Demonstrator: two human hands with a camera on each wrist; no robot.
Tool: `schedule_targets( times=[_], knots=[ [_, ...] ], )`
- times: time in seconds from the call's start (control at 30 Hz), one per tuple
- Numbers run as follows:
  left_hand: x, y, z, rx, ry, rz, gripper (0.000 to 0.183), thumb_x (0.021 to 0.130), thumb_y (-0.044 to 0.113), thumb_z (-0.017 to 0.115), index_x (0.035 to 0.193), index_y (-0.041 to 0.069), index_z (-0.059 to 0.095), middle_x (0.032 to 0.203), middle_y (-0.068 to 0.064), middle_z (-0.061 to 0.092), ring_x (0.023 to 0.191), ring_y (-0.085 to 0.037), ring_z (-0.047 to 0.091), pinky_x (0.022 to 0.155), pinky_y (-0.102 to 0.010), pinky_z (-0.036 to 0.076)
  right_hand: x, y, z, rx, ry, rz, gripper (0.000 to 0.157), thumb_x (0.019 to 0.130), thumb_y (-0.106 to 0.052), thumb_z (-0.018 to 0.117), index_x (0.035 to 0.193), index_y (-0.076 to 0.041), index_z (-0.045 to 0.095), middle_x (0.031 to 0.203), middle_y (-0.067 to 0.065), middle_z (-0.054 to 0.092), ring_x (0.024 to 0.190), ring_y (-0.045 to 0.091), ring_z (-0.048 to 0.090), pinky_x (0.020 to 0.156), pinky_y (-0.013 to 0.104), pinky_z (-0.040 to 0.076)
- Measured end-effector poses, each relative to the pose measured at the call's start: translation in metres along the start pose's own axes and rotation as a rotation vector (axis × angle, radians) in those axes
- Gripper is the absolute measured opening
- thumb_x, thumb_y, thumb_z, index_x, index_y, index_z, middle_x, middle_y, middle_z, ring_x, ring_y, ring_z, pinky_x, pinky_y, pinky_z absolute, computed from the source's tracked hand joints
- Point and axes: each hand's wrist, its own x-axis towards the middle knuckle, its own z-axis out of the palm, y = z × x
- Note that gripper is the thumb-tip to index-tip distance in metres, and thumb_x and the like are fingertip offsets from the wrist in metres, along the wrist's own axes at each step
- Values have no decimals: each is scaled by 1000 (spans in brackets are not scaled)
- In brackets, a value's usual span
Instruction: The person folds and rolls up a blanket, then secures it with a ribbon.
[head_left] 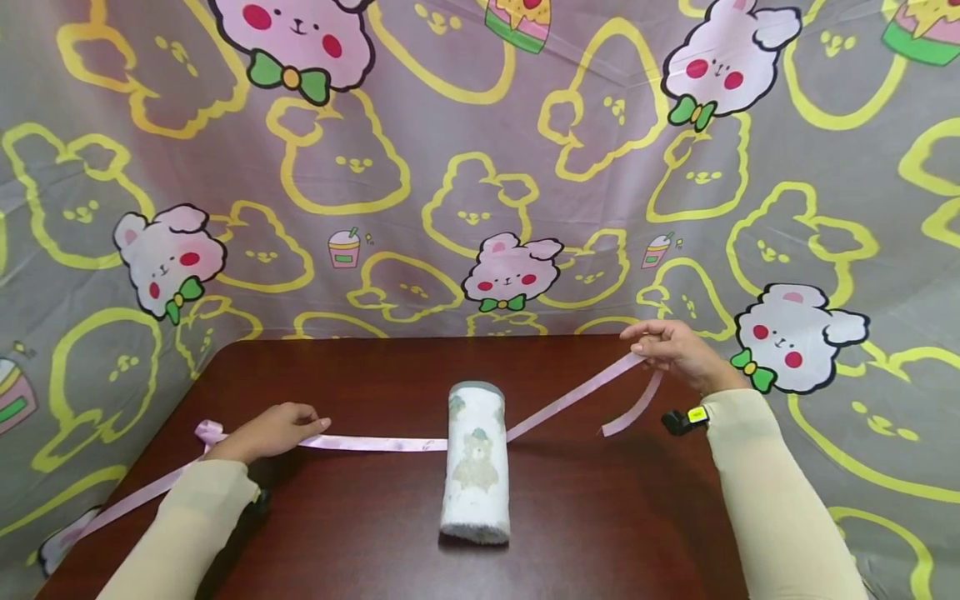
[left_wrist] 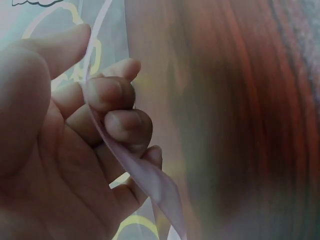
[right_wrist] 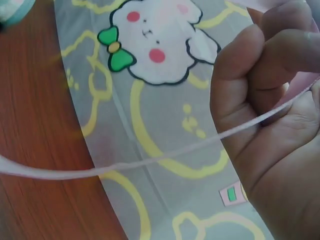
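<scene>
A rolled white towel with a bear print lies on the table, its long side pointing away from me. A pink ribbon passes beneath it and comes out at both sides. To the left, my left hand holds the ribbon between the thumb and curled fingers. At the right, my right hand, raised above the table, pinches the other stretch, which slants up from the towel. A short ribbon end hangs below that hand. Behind my left hand the ribbon makes a loop, then trails toward the lower left.
The dark reddish-brown table has its far edge against a grey curtain printed with rabbits and yellow outlines. More of the curtain hangs along the left and right sides. A black wrist device with a yellow label sits at my right cuff.
</scene>
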Motion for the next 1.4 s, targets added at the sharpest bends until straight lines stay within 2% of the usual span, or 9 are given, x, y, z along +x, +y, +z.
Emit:
schedule_targets(
  times=[0.27, 0.47, 0.57, 0.67, 0.87, 0.97, 1.1, 1.23, 1.4],
  knots=[
    [-2, -6, -6, 27, 30, -15, 35, 85, 45, 54, 67, 15, 56, 55, 3, 42, 52, -13, 40, 48, -29, 34, -19, 15, -23, -60, 62, 99, 21, 87, -7, 56, 107, -3, 59, 67, 3, 54, 56, 13, 47, 58, 29, 47],
    [-3, -11, -10, 34, 36, -27, 43, 86, 47, 51, 60, 13, 49, 51, 4, 35, 49, -12, 35, 45, -28, 31, -38, 24, -42, 77, 90, 43, 20, 88, 2, 49, 108, 6, 54, 65, 4, 51, 47, 19, 32, 55, 27, 46],
    [-3, -13, -12, 29, 21, -54, 45, 86, 47, 51, 59, 12, 48, 51, 3, 35, 48, -13, 34, 45, -29, 31, -47, 25, -49, 120, 108, 15, 22, 89, 5, 46, 109, 10, 50, 65, 5, 52, 47, 20, 32, 54, 26, 46],
    [-3, -14, -14, 10, 10, -91, 45, 86, 46, 51, 59, 10, 49, 51, 3, 35, 48, -13, 34, 45, -29, 31, -54, 25, -58, 153, 145, -8, 21, 89, 6, 43, 108, 7, 54, 67, 6, 56, 48, 16, 42, 54, 25, 47],
    [-2, -17, -13, -22, -17, -138, 46, 86, 47, 52, 61, 7, 53, 51, 2, 34, 49, -14, 35, 46, -29, 32, -61, 27, -75, 440, 178, -198, 29, 89, 15, 31, 106, 10, 54, 78, 12, 61, 67, 19, 62, 63, 30, 51],
    [0, -18, -13, -14, -20, -134, 46, 86, 48, 51, 62, 8, 54, 52, 3, 34, 50, -14, 35, 47, -30, 31, -63, 26, -82, 578, 239, -305, 31, 89, 16, 26, 105, 12, 53, 75, 15, 61, 59, 19, 59, 58, 28, 50],
    [2, -17, -13, 20, -5, -95, 45, 86, 45, 52, 58, 10, 50, 51, 3, 32, 48, -13, 34, 45, -29, 31, -67, 19, -87, 677, 416, -401, 28, 89, 16, 29, 102, 13, 54, 67, 17, 59, 46, 17, 46, 43, 26, 39],
    [2, -16, -10, 43, -6, -60, 43, 85, 45, 54, 58, 12, 49, 51, 5, 33, 48, -12, 35, 44, -28, 31, -71, 11, -93, 770, 544, -480, 24, 88, 16, 32, 101, 15, 52, 61, 17, 55, 44, 18, 43, 41, 26, 36],
    [2, -13, -7, -28, -81, -13, 38, 73, 48, 67, 83, 13, 58, 60, 1, 46, 55, -14, 42, 47, -29, 35, -75, 8, -98, 845, 596, -526, 22, 88, 15, 33, 98, 15, 52, 57, 15, 49, 44, 19, 39, 41, 27, 34]
  ],
)
